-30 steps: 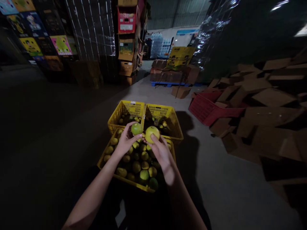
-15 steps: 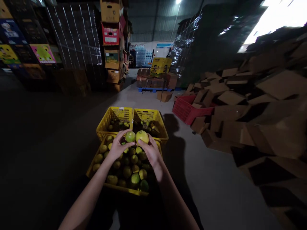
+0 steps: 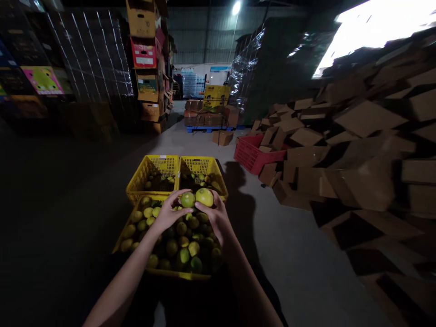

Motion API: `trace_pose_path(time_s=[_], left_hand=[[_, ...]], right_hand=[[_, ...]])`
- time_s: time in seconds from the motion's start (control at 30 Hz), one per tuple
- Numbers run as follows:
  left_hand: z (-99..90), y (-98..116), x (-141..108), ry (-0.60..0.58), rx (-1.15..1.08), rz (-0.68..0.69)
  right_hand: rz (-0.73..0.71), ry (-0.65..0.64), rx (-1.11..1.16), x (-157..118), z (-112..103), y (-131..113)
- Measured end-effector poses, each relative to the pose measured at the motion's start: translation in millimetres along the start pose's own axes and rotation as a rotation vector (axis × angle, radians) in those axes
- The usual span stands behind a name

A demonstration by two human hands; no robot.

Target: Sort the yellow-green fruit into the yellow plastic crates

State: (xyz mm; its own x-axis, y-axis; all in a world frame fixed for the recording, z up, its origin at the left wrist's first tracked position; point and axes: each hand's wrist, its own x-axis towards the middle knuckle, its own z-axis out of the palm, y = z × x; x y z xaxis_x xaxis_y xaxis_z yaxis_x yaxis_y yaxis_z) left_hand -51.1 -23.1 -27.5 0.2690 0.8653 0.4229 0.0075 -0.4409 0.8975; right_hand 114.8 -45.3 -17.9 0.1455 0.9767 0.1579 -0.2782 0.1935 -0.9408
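My left hand (image 3: 170, 212) is closed around a green citrus fruit (image 3: 188, 200), thumb below and fingers behind it. Right beside it, my right hand (image 3: 217, 214) grips a yellower, slightly larger citrus fruit (image 3: 205, 197). Both fruits are held up side by side above the near yellow crate (image 3: 184, 275), which is filled with many green and yellow fruits (image 3: 184, 255). Behind it stand two more yellow crates, the left one (image 3: 136, 179) and the right one (image 3: 220, 175), each with some fruits low inside.
A red crate (image 3: 254, 159) stands to the right against a large heap of cardboard boxes (image 3: 371, 119). Farther back is a blue pallet (image 3: 200, 130) with boxes. Stacked cartons (image 3: 146, 86) and a wrapped pallet load (image 3: 91, 59) rise at the left.
The camera view has turned a little to the right, so crates and background shift left. Both hands still hold the same two fruits close together.
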Motion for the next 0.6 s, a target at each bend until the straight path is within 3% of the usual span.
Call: trace_pose_path(time_s=[0.2, 0.43, 0.6], left_hand=[[11.5, -5.7, 0.9, -0.081, 0.002, -0.025], [20.8, -3.3, 3.1, -0.082, -0.094, -0.091], [27.3, 1.7, 5.0, -0.023, -0.21, -0.172]], right_hand=[[0.035, 0.051, 0.003, 0.9, -11.1, -3.0], [0.082, 0.11, 0.036, 3.4, -18.2, -0.1], [0.252, 0.003, 0.099, 0.8, -15.3, -5.9]])
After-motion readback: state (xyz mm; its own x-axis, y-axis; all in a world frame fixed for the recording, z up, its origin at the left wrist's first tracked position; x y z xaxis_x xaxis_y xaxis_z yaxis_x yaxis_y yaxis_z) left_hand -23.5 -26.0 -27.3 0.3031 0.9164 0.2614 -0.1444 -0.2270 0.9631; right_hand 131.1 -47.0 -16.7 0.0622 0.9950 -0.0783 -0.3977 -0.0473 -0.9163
